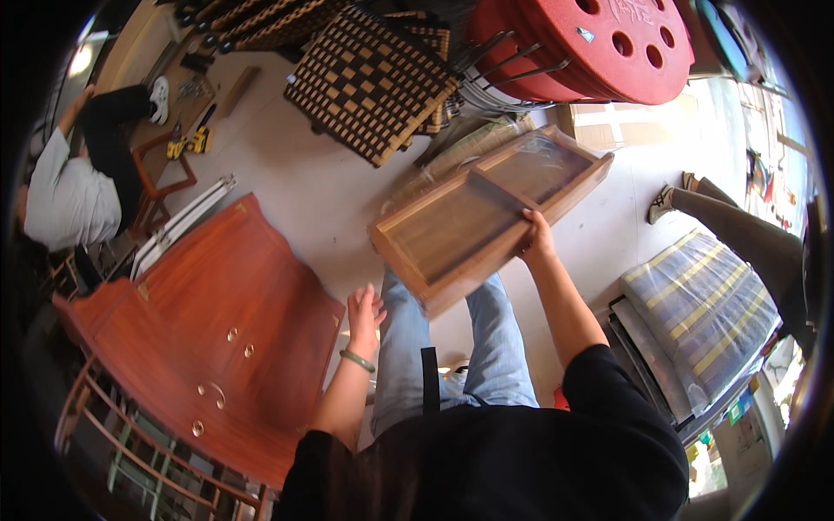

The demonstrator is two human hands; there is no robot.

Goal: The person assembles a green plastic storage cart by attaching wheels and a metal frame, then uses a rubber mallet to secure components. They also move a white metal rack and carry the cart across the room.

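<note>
My right hand (538,236) grips a shallow wooden box (473,273) by its near long side, close to the crosspiece. The box is divided in two and hangs tilted above the floor in front of my legs. Its right half has a shiny, see-through look. My left hand (365,314), a green bangle (357,361) on its wrist, is off the box's near left corner with nothing in it. Its fingers are partly curled but apart. To its left stands a reddish-brown wooden tabletop (234,304) with several small brass rings lying on it.
Woven dark-and-tan stools (372,82) and stacked red plastic stools (608,52) stand ahead. A person in white (74,195) sits at far left near yellow power drills (189,142). A wrapped plaid cushion (704,304) is at right, beside another person's legs (738,213).
</note>
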